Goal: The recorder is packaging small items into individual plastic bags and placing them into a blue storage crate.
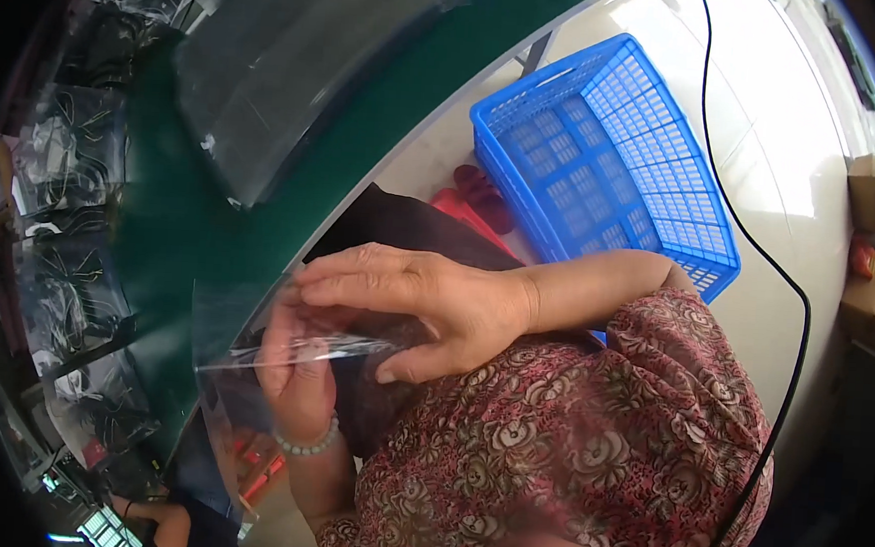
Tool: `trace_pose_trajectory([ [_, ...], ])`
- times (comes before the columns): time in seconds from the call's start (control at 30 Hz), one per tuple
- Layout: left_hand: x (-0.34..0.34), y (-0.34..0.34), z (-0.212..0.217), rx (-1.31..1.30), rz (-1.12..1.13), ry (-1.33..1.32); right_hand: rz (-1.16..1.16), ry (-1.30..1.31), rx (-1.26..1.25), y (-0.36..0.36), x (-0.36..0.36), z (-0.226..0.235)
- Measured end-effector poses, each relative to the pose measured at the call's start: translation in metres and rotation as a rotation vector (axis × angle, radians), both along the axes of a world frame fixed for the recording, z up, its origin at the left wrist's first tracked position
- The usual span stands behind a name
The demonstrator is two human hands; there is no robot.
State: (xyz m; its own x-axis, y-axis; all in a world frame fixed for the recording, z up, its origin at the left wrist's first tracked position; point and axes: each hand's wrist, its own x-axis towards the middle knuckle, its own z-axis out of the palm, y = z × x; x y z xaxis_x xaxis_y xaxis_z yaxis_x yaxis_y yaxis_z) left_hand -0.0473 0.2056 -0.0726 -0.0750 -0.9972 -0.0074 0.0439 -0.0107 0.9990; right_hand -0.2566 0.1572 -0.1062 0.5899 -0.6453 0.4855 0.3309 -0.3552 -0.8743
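Okay, left hand (300, 390): your grip is closed on the clear bag (353, 348)
Right hand (441, 299): arched over it, can't tell if holding
Bag: near the tabletop (399, 91) edge
Crate (651, 146): blue, on floor (784, 179)

Table (160, 216) left, basket (656, 137) right

Bagged cables (76, 286) line the table's left, plastic sheeting (269, 73) to their right. A cord (806, 326) runs between basket and cardboard boxes (869, 195) farther right. Plastic film (353, 347) overlaps the left hand (302, 391).
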Motion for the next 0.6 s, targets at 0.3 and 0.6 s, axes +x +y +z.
trace_pose_trajectory([
  [0.3, -0.007, -0.017, -0.031, 0.491, -0.846, 0.424, -0.098, -0.322, 0.623, 0.000, -0.141, -0.052],
  [0.6, -0.088, -0.060, 0.001, 0.021, -1.021, -0.122, -0.417, -0.433, 0.775, 0.009, -0.266, -0.125],
])
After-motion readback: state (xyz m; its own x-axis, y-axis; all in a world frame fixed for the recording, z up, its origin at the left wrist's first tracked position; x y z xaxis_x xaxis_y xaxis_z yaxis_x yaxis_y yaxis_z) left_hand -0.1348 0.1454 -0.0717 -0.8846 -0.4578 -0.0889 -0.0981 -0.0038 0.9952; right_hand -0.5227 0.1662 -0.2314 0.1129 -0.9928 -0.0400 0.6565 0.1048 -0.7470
